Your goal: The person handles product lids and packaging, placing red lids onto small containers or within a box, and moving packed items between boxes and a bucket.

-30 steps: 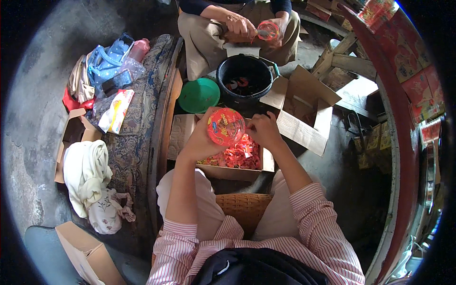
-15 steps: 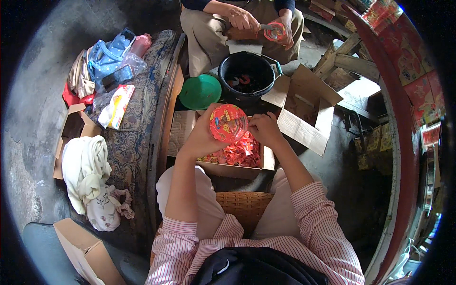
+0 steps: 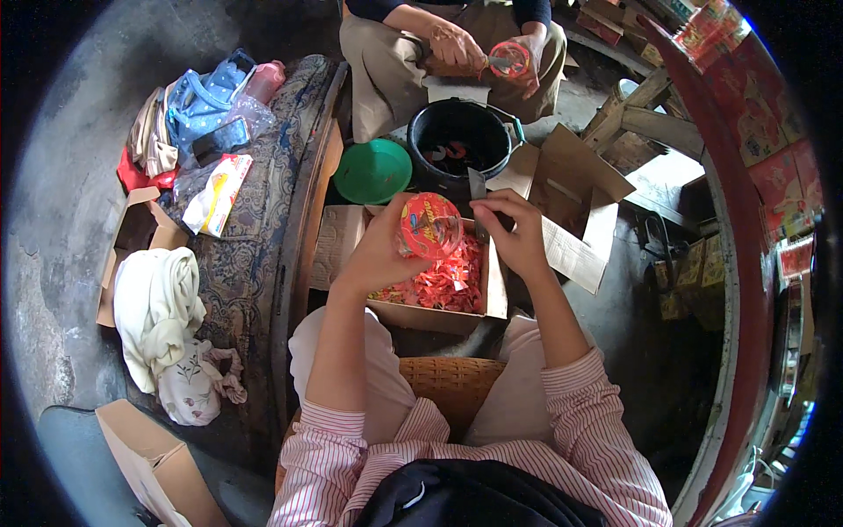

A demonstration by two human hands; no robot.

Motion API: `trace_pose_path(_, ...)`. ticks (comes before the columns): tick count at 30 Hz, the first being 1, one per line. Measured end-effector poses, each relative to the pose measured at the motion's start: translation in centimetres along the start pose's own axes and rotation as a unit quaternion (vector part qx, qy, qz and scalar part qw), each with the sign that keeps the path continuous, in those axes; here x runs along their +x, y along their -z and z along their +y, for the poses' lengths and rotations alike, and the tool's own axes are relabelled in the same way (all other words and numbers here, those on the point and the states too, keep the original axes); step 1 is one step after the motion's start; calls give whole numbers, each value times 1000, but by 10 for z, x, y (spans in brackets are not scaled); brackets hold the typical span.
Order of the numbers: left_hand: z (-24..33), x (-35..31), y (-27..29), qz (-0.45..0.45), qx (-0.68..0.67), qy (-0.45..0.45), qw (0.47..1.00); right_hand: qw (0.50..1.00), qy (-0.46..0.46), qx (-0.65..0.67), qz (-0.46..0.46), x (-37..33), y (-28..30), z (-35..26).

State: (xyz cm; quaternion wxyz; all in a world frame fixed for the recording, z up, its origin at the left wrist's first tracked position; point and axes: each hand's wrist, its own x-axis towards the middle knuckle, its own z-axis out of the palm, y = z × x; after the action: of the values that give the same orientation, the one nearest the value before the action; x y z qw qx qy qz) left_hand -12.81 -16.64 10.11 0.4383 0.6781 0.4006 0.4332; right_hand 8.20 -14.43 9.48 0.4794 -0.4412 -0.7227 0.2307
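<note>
My left hand (image 3: 373, 255) is wrapped round a clear round plastic tub (image 3: 430, 226) with red and yellow print on the face turned up. Just right of it, my right hand (image 3: 516, 230) pinches a flat metal knife blade (image 3: 477, 185), which points away from me and stands apart from the tub. Below both hands sits an open cardboard box (image 3: 430, 318) full of red shiny scraps (image 3: 446, 285). Across from me, a person's hands hold a similar red-rimmed tub (image 3: 509, 60) and a knife (image 3: 496, 62) at its rim.
A black bucket (image 3: 508, 145) with dark contents stands beyond the box, beside a green round basin (image 3: 373, 171). An open carton (image 3: 584, 237) lies to the right. On the patterned bench (image 3: 255, 263) at left are bags and cloths (image 3: 162, 307). A red-painted wooden edge (image 3: 733, 220) rises at right.
My right hand has drawn back from the tub and turned, bringing the blade into view. The tub has tilted slightly in my left hand. The other person's knife has shifted onto their tub.
</note>
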Motion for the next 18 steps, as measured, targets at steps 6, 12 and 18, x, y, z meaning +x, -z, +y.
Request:
trace_pose_path(6,7,4,-4,-16,55,4,998,999,23,-24,-6,-6,-2,-19)
trace_pose_path(12,6,5,-11,20,154,-55,986,995,8,-85,57,-8,-10,-15)
trace_pose_path(18,6,6,-9,-12,132,-26,991,986,41,-161,18,-10,-7,-14)
